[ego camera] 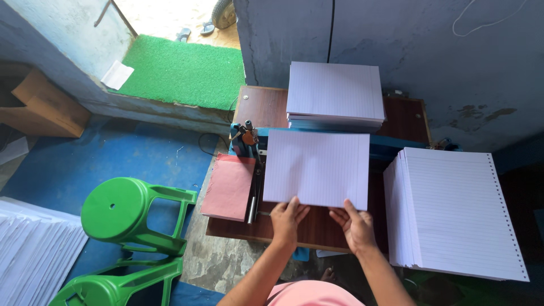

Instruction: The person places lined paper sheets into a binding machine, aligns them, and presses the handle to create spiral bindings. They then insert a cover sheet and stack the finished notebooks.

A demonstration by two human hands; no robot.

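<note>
Clearly light and floppy: ruled sheet stack [316, 168] sags unless we support its near edge. Left hand [287, 220] and right hand [353, 224] both pinch that edge, fingers spread.

There is only one package in this room: a brown carton [42, 107], flat and folded, which lies on the floor at the far left against the blue wall, near the green mat of the doorway. Its flaps are plain cardboard and I see no print on them. I see no label, no sign and no screen anywhere, not on the walls, not on the table.
</note>
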